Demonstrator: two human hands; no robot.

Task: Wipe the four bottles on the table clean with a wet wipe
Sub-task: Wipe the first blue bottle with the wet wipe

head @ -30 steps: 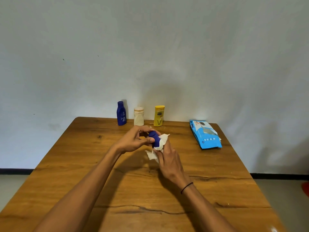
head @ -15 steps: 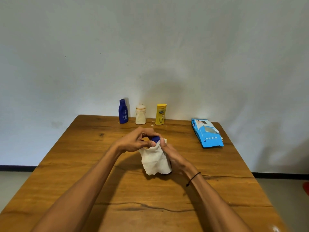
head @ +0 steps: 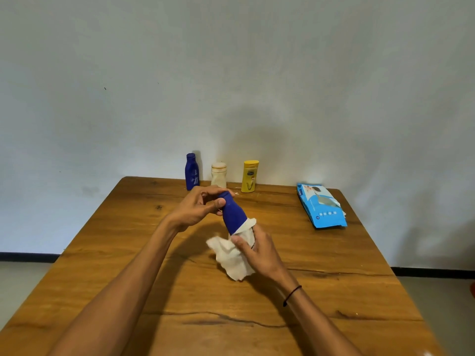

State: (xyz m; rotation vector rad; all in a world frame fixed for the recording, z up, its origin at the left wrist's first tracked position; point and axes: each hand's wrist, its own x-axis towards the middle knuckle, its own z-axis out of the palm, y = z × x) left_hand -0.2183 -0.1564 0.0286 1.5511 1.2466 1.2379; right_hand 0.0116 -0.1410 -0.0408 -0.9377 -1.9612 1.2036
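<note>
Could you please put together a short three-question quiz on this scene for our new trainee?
1. True or false: the left hand grips the held blue bottle at its cap end.
2. How many bottles stand at the table's far edge? A) two B) three C) four
3. What does the right hand hold around the bottle's lower end?

Key: 1 true. 2 B: the standing blue bottle, cream bottle and yellow bottle. 3 the wet wipe.
</note>
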